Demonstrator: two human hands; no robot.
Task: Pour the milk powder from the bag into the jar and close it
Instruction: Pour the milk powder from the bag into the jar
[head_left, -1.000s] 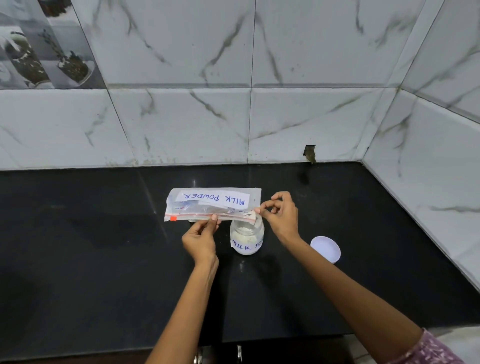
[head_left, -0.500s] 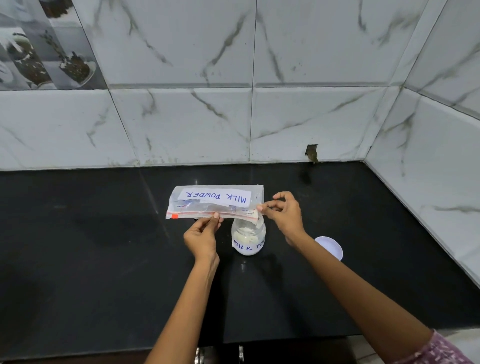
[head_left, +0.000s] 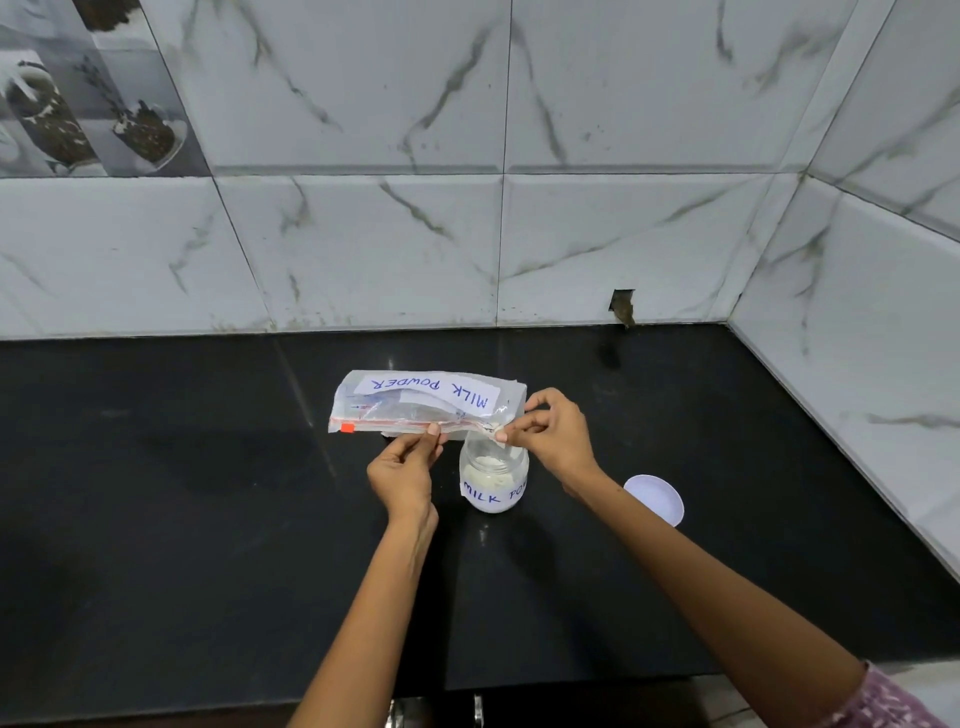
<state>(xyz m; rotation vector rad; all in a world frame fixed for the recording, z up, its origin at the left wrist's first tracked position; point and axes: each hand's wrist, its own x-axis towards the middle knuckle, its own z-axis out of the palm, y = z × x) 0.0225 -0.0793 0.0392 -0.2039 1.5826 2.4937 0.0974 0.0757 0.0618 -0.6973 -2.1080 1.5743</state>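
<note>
The bag (head_left: 426, 402) labelled MILK POWDER is held inverted above the open jar (head_left: 493, 480), which stands on the black bench (head_left: 182, 519). The left hand (head_left: 402, 470) pinches the zip edge mid-length; the right hand (head_left: 558, 441) pinches the corner over the jar mouth. The white lid (head_left: 655, 498) lies on the bench, right of the jar.

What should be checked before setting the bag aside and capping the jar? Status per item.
1. Bag gripped by left hand and right hand: ok.
2. Bag's open corner over jar mouth: ok.
3. Bag emptied: cannot tell; looks flat, residue unclear.
4. Jar upright on counter, powder inside: ok.
5. Lid free on the counter right of the jar: ok.
6. Spilled powder around jar: none visible, ok.
</note>
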